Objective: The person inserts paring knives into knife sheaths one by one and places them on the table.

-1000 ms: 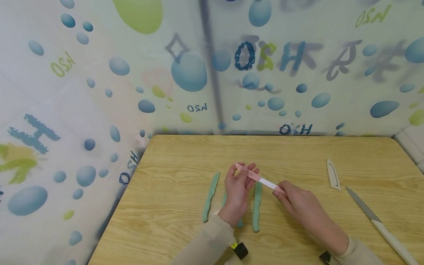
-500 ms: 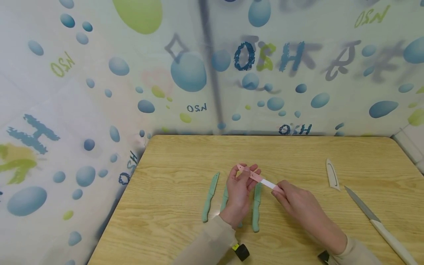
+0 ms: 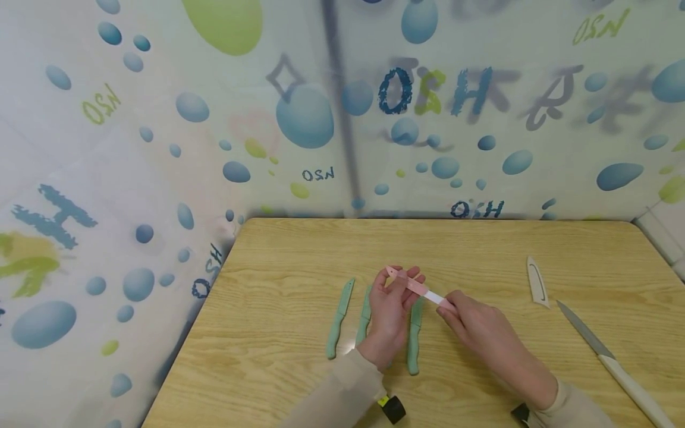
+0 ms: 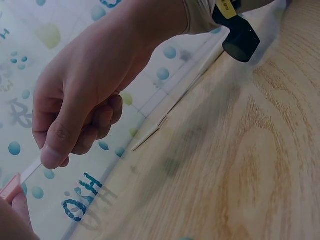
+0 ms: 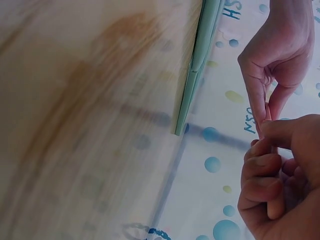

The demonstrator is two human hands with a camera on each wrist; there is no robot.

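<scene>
A small pink knife is held above the table, partly inside its pink sheath. My left hand pinches the sheath between thumb and fingers. The handle is gripped by my right hand, whose curled fingers hide most of it. A short strip of white blade shows between the two hands. In the left wrist view, this strip runs from the right thumb to the sheath. Below the left hand lie green sheathed knives: one at left, a partly hidden middle one, and one at right.
On the right of the wooden table lies a long knife with a white handle, its bare blade pointing away. A white sheath rests beyond its tip. A patterned curtain stands along the table's back and left edges.
My left hand has moved slightly right with the pink sheath, toward the right hand. Less of the white blade shows now. More of the middle green knife is visible. The right hand has barely moved.
</scene>
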